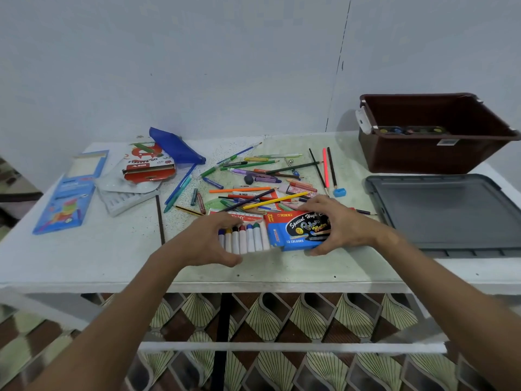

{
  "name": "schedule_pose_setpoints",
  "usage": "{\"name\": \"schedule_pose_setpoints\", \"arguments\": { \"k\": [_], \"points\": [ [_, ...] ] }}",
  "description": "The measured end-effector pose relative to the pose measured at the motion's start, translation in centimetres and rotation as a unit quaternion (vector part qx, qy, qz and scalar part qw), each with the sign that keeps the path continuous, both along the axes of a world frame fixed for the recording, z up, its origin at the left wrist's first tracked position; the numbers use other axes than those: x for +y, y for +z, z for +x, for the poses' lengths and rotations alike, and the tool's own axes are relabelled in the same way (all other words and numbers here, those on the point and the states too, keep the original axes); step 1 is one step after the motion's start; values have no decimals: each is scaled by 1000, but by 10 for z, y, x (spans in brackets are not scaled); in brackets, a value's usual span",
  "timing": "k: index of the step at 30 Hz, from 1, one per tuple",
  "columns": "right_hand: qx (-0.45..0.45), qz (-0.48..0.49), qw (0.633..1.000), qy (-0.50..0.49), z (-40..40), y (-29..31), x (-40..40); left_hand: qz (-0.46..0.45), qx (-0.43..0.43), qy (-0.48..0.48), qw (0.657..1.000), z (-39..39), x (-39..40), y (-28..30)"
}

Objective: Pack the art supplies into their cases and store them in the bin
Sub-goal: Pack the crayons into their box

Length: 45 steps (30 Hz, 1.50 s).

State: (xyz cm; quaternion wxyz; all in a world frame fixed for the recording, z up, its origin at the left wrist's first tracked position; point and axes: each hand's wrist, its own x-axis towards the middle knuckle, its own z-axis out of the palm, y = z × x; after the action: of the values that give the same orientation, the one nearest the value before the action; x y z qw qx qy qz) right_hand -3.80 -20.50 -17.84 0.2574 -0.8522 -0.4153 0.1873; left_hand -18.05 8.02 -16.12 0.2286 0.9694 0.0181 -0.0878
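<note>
1. The right hand [339, 221] grasps a glossy blue cardboard box [301, 231] of water colours, fingers curled over its far edge and thumb at its near edge; the box lies flat on the table [84, 258], near centre.
2. The left hand [207, 241] curls around a row of white cylindrical paint tubes [244, 238] with coloured caps; they stick out of the box's open end at its 9 o'clock side.
3. At 12 o'clock from the hands lies a loose heap of slim pencils, pens and stubby crayons [259, 179], with a small blue sharpener [340, 192] at 2 o'clock.
4. At 10 o'clock sit a red oil pastels carton [149, 165], a blue translucent pouch [174, 148], a ribbed white plastic tray [127, 197] and a flat blue pencil case [69, 198].
5. The brown plastic bin [434, 142], rectangular and open, stands at 2 o'clock; a paint palette [410, 130] lies inside it.
6. Its grey moulded lid [448, 213] rests flat at 3 o'clock.
7. The tabletop is pale, speckled and smooth.
</note>
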Motion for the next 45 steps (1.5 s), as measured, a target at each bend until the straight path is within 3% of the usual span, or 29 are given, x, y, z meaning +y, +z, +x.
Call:
{"name": "schedule_pose_setpoints", "arguments": {
  "k": [9, 15, 21, 23, 26, 37, 45],
  "points": [
    [-24, 22, 999, 5, -23, -11, 21, -36, -13, -16, 999, 5, -35, -5],
    [-33, 3, 999, -21, -32, -24, 8, -13, -32, -15, 999, -7, -39, -18],
    [-48, 52, 988, -139, -35, -26, -38, 20, -41, 156, 987, -41, -19, -28],
    [-21, 51, 986, -158, -38, -29, -49, 39, -2, 208, 977, -47, -12, -30],
    [-15, 44, 985, -165, -38, -32, -53, -3, 52, 233, 971, -47, -14, -31],
    [-26, 57, 987, -151, -40, -34, -41, -73, 40, 187, 979, -23, -44, -23],
    [-44, 67, 983, -163, -45, -37, -36, -312, 48, 139, 939, -21, -65, -17]
  ]
}}
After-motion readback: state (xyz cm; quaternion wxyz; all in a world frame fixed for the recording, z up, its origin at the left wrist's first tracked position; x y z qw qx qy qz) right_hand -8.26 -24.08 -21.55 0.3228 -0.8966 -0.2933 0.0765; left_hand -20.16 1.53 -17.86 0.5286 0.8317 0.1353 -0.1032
